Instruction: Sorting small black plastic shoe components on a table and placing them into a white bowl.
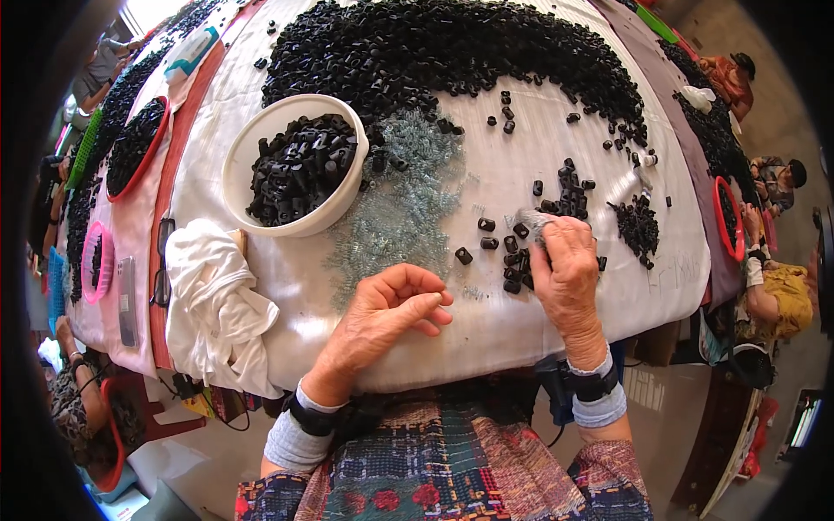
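My left hand [382,317] rests on the white table cover [486,321], fingers curled, thumb and forefinger pinched on a tiny part near a thin scatter of small metal springs [395,208]. My right hand [569,273] is closed over a clump of springs at its fingertips, beside a loose group of small black plastic caps [512,252]. A white bowl [295,165] filled with black caps stands at the upper left of my hands. A long heap of black caps [452,48] curves across the far side of the table.
A crumpled white cloth [217,300] lies at the left, next to glasses [162,260] and a phone [127,300]. Red and pink bowls [135,148] hold more caps. Other people sit at the right [773,295] and left edges.
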Demonstrator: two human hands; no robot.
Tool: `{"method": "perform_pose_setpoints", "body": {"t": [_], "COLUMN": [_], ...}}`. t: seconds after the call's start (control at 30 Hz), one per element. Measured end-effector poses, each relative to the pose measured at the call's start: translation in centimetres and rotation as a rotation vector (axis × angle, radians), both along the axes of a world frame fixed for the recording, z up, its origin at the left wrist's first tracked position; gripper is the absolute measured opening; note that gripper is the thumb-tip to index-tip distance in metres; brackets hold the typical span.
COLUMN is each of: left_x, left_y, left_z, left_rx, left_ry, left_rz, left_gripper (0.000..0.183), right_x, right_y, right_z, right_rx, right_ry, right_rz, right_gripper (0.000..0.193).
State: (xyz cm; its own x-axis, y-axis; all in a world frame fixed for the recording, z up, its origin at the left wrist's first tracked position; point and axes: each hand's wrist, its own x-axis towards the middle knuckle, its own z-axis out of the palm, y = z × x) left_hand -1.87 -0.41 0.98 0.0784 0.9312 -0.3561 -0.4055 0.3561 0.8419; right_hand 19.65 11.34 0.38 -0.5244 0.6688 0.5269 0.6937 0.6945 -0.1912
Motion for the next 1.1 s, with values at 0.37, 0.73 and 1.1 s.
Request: {"method": "perform_pose_setpoints", "body": {"t": [0.37, 0.73, 1.1], "left_x": [0.0, 0.2, 0.3], "left_y": [0.0, -0.3, -0.3], "left_z": [-0.3, -0.2, -0.7], "left_rx": [0.029, 0.037, 0.078], "left_ry": [0.01, 0.015, 0.015], "left_rz": [-0.01, 0.032, 0.045], "left_gripper": [0.016, 0.012, 0.015], "right_x": [-3.4, -4.5, -4.6], "right_y": [-2.5, -3.1, -3.8], "right_z": [0.6, -0.2, -0.6], "right_rx": [-0.159, -0.12, -0.203], "right_ry": [0.167, 0.201, 0.201], "right_rz": [0.278, 0.21, 0.223], "right_gripper": [0.031, 0.029, 0.034]}}
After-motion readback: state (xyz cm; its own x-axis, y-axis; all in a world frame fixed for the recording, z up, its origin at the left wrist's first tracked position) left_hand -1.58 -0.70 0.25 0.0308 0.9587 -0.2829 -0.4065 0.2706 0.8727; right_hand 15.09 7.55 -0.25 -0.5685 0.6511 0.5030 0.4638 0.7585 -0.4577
